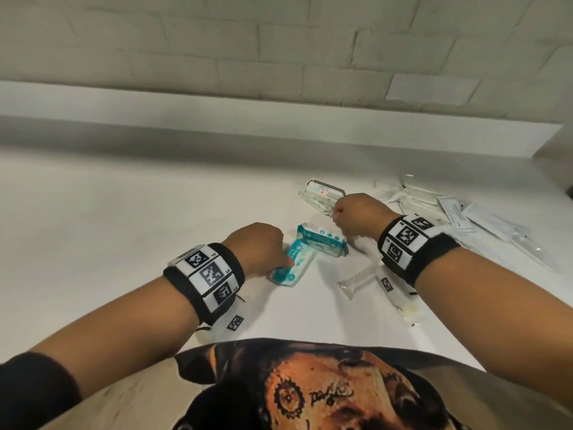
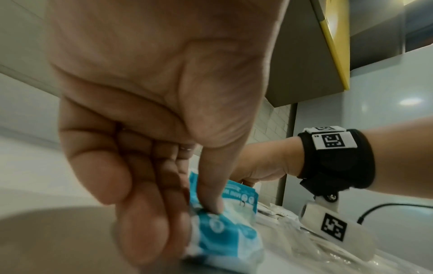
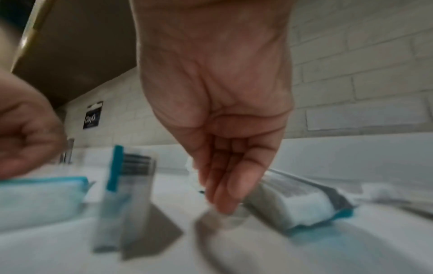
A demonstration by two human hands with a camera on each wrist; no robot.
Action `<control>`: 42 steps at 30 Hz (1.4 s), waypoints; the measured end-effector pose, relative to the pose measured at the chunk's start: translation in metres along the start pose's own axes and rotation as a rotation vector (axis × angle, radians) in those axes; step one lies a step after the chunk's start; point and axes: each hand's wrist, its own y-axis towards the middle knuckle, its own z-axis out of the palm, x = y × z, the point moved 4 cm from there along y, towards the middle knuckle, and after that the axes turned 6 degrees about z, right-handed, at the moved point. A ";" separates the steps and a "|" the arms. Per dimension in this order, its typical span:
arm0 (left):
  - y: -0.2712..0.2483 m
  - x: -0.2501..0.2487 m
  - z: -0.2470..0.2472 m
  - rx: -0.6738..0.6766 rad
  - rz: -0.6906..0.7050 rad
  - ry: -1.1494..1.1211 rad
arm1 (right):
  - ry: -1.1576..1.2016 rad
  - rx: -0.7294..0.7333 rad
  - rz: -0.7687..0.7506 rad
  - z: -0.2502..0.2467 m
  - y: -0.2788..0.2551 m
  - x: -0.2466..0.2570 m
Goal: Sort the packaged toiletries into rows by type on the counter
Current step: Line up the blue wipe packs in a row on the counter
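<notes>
From the head view, the left hand (image 1: 260, 246) grips a teal wipes pack (image 1: 293, 265) lying on the white tabletop (image 1: 124, 228), and the right hand (image 1: 356, 217) pinches the edge of a white wipes pack (image 1: 322, 195) farther back. The left wrist view shows the left thumb and curled fingers (image 2: 150, 213) closed on the teal pack. In the blurred right wrist view, the right fingers (image 3: 225, 185) point down, bunched at the white pack's end.

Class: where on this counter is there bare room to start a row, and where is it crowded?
Bare: the counter left of the left hand, back to the ledge. Crowded: right of the right hand, where clear packets pile up.
</notes>
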 end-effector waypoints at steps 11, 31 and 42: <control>0.014 -0.018 -0.013 0.021 0.388 0.131 | 0.285 0.154 -0.074 0.008 -0.010 0.013; 0.000 0.006 -0.006 -0.117 -0.012 -0.128 | -0.032 0.041 -0.230 0.013 -0.013 0.036; 0.002 0.010 -0.005 -0.104 -0.020 -0.149 | -0.126 -0.060 -0.397 -0.003 -0.003 0.040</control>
